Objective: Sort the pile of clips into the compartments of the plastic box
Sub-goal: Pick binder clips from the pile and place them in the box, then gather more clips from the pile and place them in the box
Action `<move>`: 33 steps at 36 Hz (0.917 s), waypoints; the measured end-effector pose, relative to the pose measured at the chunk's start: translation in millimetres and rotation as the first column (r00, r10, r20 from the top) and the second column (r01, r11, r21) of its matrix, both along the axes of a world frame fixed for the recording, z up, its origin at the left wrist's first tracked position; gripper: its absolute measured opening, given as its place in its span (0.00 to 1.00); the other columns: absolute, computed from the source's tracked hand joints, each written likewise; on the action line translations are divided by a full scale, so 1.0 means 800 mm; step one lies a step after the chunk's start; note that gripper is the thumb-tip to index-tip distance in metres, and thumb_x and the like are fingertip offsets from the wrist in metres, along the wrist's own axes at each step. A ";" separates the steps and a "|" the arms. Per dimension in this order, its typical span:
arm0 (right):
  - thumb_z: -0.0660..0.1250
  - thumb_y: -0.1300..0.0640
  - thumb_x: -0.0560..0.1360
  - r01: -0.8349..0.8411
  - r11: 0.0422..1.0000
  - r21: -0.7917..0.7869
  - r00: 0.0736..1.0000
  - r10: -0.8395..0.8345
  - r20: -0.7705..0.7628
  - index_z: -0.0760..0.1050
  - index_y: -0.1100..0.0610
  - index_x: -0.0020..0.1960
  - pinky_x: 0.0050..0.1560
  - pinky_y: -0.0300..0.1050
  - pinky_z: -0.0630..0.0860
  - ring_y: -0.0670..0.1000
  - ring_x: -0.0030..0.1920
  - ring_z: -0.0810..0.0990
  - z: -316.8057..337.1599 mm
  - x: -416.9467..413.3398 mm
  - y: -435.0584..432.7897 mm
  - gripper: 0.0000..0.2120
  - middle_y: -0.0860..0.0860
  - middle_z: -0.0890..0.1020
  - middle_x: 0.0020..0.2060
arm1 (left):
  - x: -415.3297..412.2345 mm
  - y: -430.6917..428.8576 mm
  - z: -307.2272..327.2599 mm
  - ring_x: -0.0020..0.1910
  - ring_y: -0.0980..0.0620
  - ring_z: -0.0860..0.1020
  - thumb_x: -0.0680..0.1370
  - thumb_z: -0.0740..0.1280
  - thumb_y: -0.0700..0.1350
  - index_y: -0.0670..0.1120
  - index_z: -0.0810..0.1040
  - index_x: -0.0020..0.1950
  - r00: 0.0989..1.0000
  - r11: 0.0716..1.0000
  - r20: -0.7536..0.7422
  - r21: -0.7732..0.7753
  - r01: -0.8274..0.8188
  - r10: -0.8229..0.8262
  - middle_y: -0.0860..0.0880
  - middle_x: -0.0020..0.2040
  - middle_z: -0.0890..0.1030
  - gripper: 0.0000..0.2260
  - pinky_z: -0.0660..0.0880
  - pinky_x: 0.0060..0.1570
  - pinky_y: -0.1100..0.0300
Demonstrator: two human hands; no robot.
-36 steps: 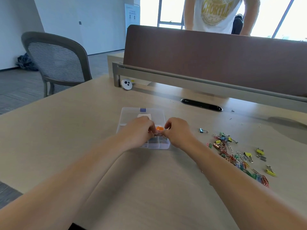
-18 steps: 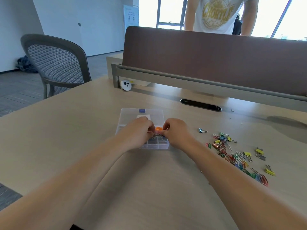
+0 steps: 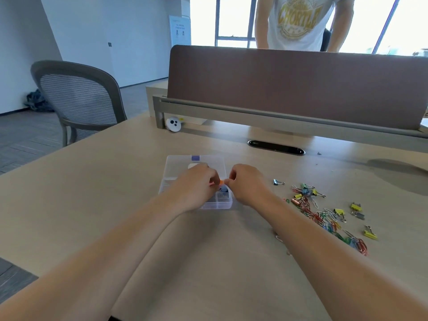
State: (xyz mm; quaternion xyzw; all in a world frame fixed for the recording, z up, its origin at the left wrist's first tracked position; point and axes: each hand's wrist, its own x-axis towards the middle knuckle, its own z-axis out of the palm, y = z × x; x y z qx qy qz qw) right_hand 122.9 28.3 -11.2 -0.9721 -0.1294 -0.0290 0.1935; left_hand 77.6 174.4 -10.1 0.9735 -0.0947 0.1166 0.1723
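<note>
Clear plastic box (image 3: 215,206), compartments showing, colourful clips (image 3: 319,216) scattered to its right

On my feed I see two bare forearms, the left forearm (image 3: 104,246) and the right forearm (image 3: 324,246), uncovered all the way to the frame's lower edge. The left hand (image 3: 196,184) and right hand (image 3: 249,185) are bare as well.

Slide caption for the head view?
Left hand and right hand pinch an orange clip over the clear plastic box; clip pile lies right of it on the desk.
</note>
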 end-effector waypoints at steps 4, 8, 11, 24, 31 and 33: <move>0.65 0.49 0.78 -0.010 1.000 0.014 1.000 0.009 0.011 0.77 0.55 0.47 0.43 0.47 0.74 0.53 0.45 0.78 0.007 -0.018 -0.024 0.10 0.52 0.80 0.44 | -0.006 -0.024 0.007 0.46 0.52 0.75 0.79 0.65 0.47 0.49 0.81 0.52 0.999 0.999 0.016 -0.034 0.041 -0.041 0.53 0.46 0.73 0.06 0.69 0.45 0.61; 0.64 0.49 0.78 0.020 1.000 -0.017 1.000 -0.019 0.018 0.74 0.53 0.43 0.42 0.46 0.72 0.53 0.44 0.77 0.015 -0.039 -0.064 0.09 0.51 0.79 0.43 | -0.015 -0.059 0.016 0.47 0.53 0.76 0.78 0.65 0.50 0.50 0.81 0.49 0.996 0.993 0.018 -0.074 0.091 -0.090 0.52 0.47 0.75 0.07 0.71 0.46 0.59; 0.62 0.51 0.77 0.062 0.997 -0.036 0.998 -0.062 0.006 0.72 0.52 0.40 0.39 0.44 0.69 0.53 0.43 0.76 0.023 -0.060 -0.107 0.08 0.49 0.77 0.40 | -0.024 -0.092 0.027 0.47 0.52 0.75 0.78 0.65 0.51 0.47 0.82 0.51 0.985 0.982 -0.004 -0.080 0.173 -0.174 0.52 0.47 0.75 0.10 0.72 0.48 0.57; 0.64 0.56 0.77 0.251 0.967 0.040 0.967 -0.249 -0.059 0.72 0.55 0.36 0.33 0.44 0.69 0.51 0.32 0.72 0.031 -0.144 -0.265 0.11 0.52 0.77 0.33 | -0.073 -0.221 0.040 0.44 0.52 0.77 0.80 0.64 0.47 0.47 0.81 0.53 0.933 0.932 -0.065 -0.112 0.346 -0.354 0.50 0.48 0.81 0.09 0.74 0.46 0.58; 0.64 0.60 0.75 0.305 0.951 0.058 0.949 -0.298 -0.102 0.79 0.61 0.43 0.34 0.44 0.70 0.54 0.34 0.74 0.010 -0.153 -0.294 0.08 0.58 0.81 0.37 | -0.072 -0.247 0.016 0.39 0.54 0.76 0.79 0.65 0.47 0.47 0.81 0.49 0.925 0.927 -0.085 -0.107 0.361 -0.370 0.53 0.40 0.78 0.07 0.67 0.37 0.61; 0.63 0.60 0.75 0.307 0.950 0.059 0.948 -0.300 -0.108 0.79 0.61 0.43 0.35 0.44 0.71 0.54 0.35 0.75 0.003 -0.148 -0.297 0.07 0.59 0.83 0.40 | -0.066 -0.250 0.011 0.40 0.53 0.76 0.79 0.65 0.47 0.48 0.81 0.49 0.927 0.930 -0.097 -0.104 0.353 -0.363 0.53 0.41 0.79 0.07 0.70 0.40 0.60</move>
